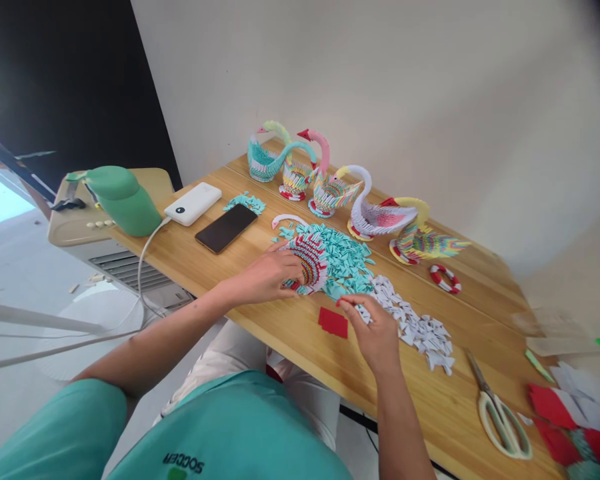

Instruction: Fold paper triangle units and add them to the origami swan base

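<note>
A pale, bare wall (380,80) fills the view from twelve to three o'clock. The wooden surface (300,333) runs diagonally below it. At ten o'clock hangs a dark panel (55,73); daylight brightens the grey floor (20,267) at nine o'clock.

Phone (226,228) left of swans (330,190); scissors (500,417) far right.

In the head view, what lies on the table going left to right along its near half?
Green bottle → white power bank → black phone → left hand on the half-built paper model → red paper pieces → right hand → white folded pieces → scissors.
</note>
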Motion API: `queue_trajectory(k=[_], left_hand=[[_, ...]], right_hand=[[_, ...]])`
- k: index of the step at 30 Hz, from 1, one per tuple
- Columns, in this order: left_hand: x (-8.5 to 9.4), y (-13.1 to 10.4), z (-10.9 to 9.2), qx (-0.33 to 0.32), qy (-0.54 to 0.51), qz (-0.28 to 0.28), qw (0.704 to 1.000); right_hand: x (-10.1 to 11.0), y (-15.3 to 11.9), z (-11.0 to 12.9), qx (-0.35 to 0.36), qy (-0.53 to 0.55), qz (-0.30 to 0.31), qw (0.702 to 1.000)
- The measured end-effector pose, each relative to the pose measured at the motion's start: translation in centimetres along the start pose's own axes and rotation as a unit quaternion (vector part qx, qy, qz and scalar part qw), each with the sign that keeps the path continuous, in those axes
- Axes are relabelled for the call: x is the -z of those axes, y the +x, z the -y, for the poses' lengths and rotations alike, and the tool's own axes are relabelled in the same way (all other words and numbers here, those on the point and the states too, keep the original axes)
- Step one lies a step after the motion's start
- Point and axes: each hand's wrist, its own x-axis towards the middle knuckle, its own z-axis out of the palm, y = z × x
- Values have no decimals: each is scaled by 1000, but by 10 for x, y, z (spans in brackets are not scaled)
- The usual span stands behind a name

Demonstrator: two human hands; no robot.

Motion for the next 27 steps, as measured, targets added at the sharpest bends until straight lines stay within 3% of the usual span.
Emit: queue_trajectory(k=[4, 9, 13, 17, 23, 27], left_hand=[[2, -4, 5, 6, -31, -30, 999], [6, -9, 11, 22, -31, -43, 998], [7, -12, 11, 17, -34, -41, 998], [6, -13, 12, 11, -35, -43, 998], [6, -12, 16, 4, -60, -47, 997], [2, -9, 17, -6, -82, -44, 996]], right_hand=[[-7, -32, -32, -71, -20, 17, 997], [-12, -40, -32, -95, 10, 7, 995], [-23, -36, -25, -25, -14, 22, 999], [-28, -28, -13, 81, -68, 83, 991], [-14, 7, 28, 166, -118, 46, 978], [-25, 26, 54, 197, -139, 68, 968]])
